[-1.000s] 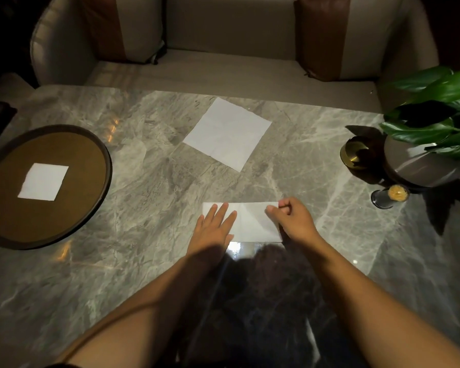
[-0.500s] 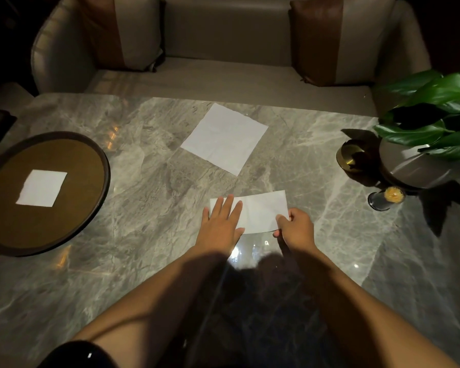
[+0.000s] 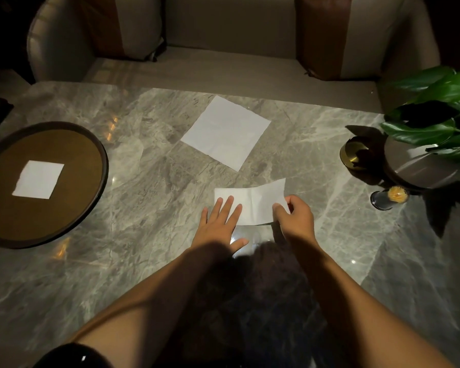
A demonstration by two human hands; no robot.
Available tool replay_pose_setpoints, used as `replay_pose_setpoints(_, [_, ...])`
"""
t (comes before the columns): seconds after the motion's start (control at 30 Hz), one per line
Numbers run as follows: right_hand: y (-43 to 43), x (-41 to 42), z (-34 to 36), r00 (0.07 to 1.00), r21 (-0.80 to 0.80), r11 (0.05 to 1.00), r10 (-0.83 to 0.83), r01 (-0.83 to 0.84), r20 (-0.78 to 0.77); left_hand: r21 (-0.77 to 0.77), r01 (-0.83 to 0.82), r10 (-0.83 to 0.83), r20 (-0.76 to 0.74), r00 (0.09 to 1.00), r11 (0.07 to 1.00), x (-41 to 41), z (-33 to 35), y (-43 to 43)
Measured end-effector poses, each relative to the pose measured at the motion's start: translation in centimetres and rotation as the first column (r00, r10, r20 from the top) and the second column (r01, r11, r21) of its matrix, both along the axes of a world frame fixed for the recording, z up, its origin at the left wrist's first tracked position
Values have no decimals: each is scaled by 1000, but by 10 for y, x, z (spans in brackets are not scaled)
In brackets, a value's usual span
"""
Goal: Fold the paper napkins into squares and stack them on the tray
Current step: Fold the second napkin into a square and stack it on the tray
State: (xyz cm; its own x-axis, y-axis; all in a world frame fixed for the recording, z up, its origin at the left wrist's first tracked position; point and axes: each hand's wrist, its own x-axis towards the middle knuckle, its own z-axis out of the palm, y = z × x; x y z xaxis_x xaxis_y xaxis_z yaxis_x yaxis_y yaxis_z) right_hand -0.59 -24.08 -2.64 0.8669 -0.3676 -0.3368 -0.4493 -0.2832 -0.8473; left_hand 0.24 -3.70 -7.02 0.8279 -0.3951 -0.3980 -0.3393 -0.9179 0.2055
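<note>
Lifted now at its right end, the half-folded napkin (image 3: 251, 201) curls up off the table (image 3: 144, 208), where half a second ago it lay flat; a second ago the right hand (image 3: 295, 216) sat at its far right corner, and it has since shifted to the near right edge.

Largest first: the table fills the view, with the tray (image 3: 98, 166) at nine o'clock holding one folded square (image 3: 38, 179). A flat, unfolded napkin (image 3: 225, 132) lies at twelve o'clock, well apart from the hands.

Left hand (image 3: 219, 221), open and flat with fingers spread, pins the left end of the half-folded napkin. Right hand is closed in a pinch on its right edge.

Judging by the raised end, the second fold, right over left, is starting. After that the piece goes at nine o'clock onto the square, and one more napkin remains.
</note>
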Motion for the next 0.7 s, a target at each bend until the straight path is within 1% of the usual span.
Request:
replay_pose_setpoints(0.07, [4, 1, 3, 998, 7, 999, 45, -45, 35, 3, 7, -7, 2, 1000, 1000, 0, -1, 1])
replay_pose_setpoints(0.3, [22, 9, 7, 985, -18, 987, 159, -158, 62, -6, 6, -6, -21, 1000, 1000, 1, -2, 1])
replay_pose_setpoints(0.43, [37, 10, 6, 976, -36, 982, 186, -183, 112, -24, 1, -2, -42, 999, 1000, 2, 1, -1])
replay_pose_setpoints(0.57, [55, 7, 3, 971, -48, 976, 214, -210, 109, -21, -1, 0, -52, 999, 1000, 2, 4, -1])
replay_pose_setpoints(0.7, [72, 5, 1, 980, -52, 985, 169, -165, 105, -72, -29, 27, -27, 999, 997, -1, 5, -2])
